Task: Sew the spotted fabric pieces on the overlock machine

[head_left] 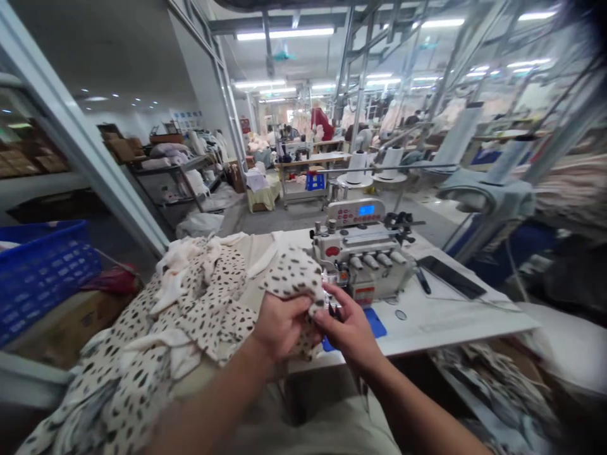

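Observation:
A white fabric piece with dark spots point(294, 272) is bunched up in front of the sewing machine point(363, 253). My left hand point(279, 325) is closed round its lower edge, thumb on top. At the piece's right edge, my right hand point(345, 321) pinches the cloth between thumb and fingers, close to the machine's needle area. Something small and dark shows between the right fingers, too blurred to name. To the left, a large heap of the same spotted fabric point(208, 309) covers the table and hangs over its front edge.
On the white table point(427, 332) right of the machine lie a dark phone-like slab point(450, 277) and a small black tool point(423, 281). Thread cones point(358, 165) stand behind the machine. A blue basket point(45, 272) is at far left, beside a metal post point(90, 133).

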### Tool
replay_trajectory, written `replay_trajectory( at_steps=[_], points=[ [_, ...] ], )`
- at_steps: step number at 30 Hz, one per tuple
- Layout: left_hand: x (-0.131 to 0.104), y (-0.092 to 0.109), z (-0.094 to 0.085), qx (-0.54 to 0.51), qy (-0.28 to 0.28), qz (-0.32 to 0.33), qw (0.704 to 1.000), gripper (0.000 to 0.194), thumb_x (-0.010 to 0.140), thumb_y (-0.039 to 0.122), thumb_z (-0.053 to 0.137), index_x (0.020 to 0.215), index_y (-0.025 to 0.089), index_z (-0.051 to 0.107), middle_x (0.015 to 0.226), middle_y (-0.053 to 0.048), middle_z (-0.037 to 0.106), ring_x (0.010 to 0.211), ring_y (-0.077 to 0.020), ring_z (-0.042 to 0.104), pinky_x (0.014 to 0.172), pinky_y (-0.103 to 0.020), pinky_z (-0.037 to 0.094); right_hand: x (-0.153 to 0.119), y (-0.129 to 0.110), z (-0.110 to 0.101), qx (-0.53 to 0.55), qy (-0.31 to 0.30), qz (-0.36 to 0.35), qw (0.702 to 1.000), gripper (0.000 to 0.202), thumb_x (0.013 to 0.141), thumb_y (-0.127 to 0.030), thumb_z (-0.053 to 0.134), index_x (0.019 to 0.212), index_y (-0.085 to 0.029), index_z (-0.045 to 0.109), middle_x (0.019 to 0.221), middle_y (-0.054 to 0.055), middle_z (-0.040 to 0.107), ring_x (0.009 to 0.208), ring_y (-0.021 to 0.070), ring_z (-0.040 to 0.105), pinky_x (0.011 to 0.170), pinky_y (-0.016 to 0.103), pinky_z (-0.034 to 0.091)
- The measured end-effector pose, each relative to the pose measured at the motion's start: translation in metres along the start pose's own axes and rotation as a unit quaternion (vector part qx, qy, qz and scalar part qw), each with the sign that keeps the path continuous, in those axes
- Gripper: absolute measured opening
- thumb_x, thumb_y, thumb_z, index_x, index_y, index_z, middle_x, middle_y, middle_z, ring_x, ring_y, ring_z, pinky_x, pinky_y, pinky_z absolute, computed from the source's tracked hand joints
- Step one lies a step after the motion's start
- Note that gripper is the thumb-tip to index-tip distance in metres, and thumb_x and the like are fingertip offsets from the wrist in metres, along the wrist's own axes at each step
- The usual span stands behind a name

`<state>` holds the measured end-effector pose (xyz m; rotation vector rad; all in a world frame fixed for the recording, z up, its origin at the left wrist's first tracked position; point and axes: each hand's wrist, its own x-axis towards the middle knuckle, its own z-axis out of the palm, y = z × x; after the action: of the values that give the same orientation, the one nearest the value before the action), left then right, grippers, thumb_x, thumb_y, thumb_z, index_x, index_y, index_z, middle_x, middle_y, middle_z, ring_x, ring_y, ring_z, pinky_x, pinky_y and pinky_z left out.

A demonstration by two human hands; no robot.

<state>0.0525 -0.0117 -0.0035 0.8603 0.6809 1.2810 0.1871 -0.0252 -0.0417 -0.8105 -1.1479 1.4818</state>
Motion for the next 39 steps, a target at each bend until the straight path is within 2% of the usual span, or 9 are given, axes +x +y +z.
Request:
replay_trajectory(
  at_steps=[2,5,9,17,21,25,29,34,39],
  points=[
    [-0.005,-0.021,0.005,-0.011,-0.019,-0.006,1.0,0.032,0.069,0.02,0.076,0.1,0.016,0.067,0.086,-0.006,0.073,0.065,-0.0201,0.068,0.05,-0.03,0.056,-0.002,0.002,-0.018,-0.015,-0.004,0.008,1.0,0.044,0.076,-0.046,0.08,0.106,-0.017,0.067,0.063,-0.002,0.066,0.05,0.0127,0.058,0.053,0.026,0.05],
    [-0.007,-0.036,0.007,-0.044,-0.009,0.036,0.998,0.038,0.073,0.022,0.073,0.109,0.018,0.066,0.096,-0.007,0.074,0.089,-0.0241,0.071,0.077,-0.038,0.061,-0.004,-0.005,-0.06,-0.101,0.032,-0.015,0.994,0.03,0.076,-0.044,0.078,0.082,-0.017,0.068,0.067,0.001,0.07,0.061,0.0156,0.065,0.064,0.029,0.053],
    [-0.007,-0.042,0.01,-0.098,0.023,0.069,0.993,0.045,0.08,0.021,0.067,0.124,0.026,0.058,0.119,-0.004,0.07,0.12,-0.0254,0.062,0.102,-0.045,0.052,-0.005,-0.038,-0.123,-0.237,0.058,-0.039,0.969,0.022,0.079,-0.038,0.072,0.081,-0.017,0.07,0.07,0.001,0.072,0.067,0.0176,0.066,0.069,0.03,0.053],
    [-0.033,-0.089,0.023,-0.1,0.089,-0.012,0.991,0.042,0.077,0.022,0.076,0.116,0.024,0.059,0.118,-0.006,0.071,0.116,-0.0232,0.064,0.106,-0.043,0.048,-0.009,-0.055,-0.203,-0.509,0.094,-0.032,0.855,0.022,0.077,-0.029,0.063,0.092,-0.017,0.074,0.076,0.003,0.073,0.072,0.0208,0.066,0.071,0.031,0.05],
    [-0.042,-0.129,0.012,0.011,0.123,-0.045,0.991,0.03,0.08,0.033,0.075,0.104,0.018,0.064,0.109,-0.01,0.073,0.107,-0.0247,0.068,0.106,-0.044,0.048,-0.024,-0.032,-0.187,-0.601,0.158,-0.056,0.782,0.039,0.079,-0.029,0.062,0.117,-0.021,0.069,0.078,0.001,0.071,0.062,0.0182,0.062,0.068,0.032,0.05],
    [-0.041,-0.152,0.002,0.184,0.068,-0.018,0.98,0.026,0.086,0.035,0.067,0.107,0.02,0.066,0.111,-0.012,0.073,0.106,-0.0269,0.068,0.103,-0.045,0.049,-0.033,-0.016,-0.128,-0.506,0.06,-0.099,0.855,0.033,0.085,-0.036,0.065,0.115,-0.023,0.07,0.107,0.009,0.073,0.086,0.0226,0.068,0.076,0.033,0.054],
    [-0.037,-0.154,0.005,0.371,0.016,0.026,0.928,0.02,0.089,0.026,0.057,0.105,0.024,0.068,0.102,-0.011,0.073,0.101,-0.0286,0.067,0.098,-0.047,0.051,-0.023,-0.005,-0.087,-0.415,0.022,-0.037,0.909,0.043,0.08,-0.036,0.072,0.121,-0.021,0.069,0.114,0.01,0.074,0.101,0.0265,0.068,0.087,0.038,0.054],
    [-0.046,-0.134,-0.009,0.409,-0.029,0.09,0.908,0.055,0.084,0.012,0.051,0.137,0.025,0.05,0.122,-0.01,0.067,0.111,-0.0252,0.065,0.101,-0.043,0.05,-0.015,0.001,-0.095,-0.395,0.01,0.018,0.918,0.024,0.081,-0.032,0.07,0.1,-0.02,0.077,0.095,0.006,0.078,0.087,0.0255,0.071,0.083,0.037,0.054],
    [-0.056,-0.098,-0.061,0.574,-0.071,0.173,0.797,0.052,0.076,0.004,0.047,0.123,0.023,0.056,0.112,-0.01,0.066,0.105,-0.0257,0.061,0.094,-0.044,0.051,-0.022,0.002,-0.11,-0.385,0.054,0.003,0.921,0.023,0.086,-0.041,0.067,0.084,-0.018,0.073,0.078,0.003,0.073,0.074,0.0208,0.066,0.07,0.029,0.052]
  ],
)
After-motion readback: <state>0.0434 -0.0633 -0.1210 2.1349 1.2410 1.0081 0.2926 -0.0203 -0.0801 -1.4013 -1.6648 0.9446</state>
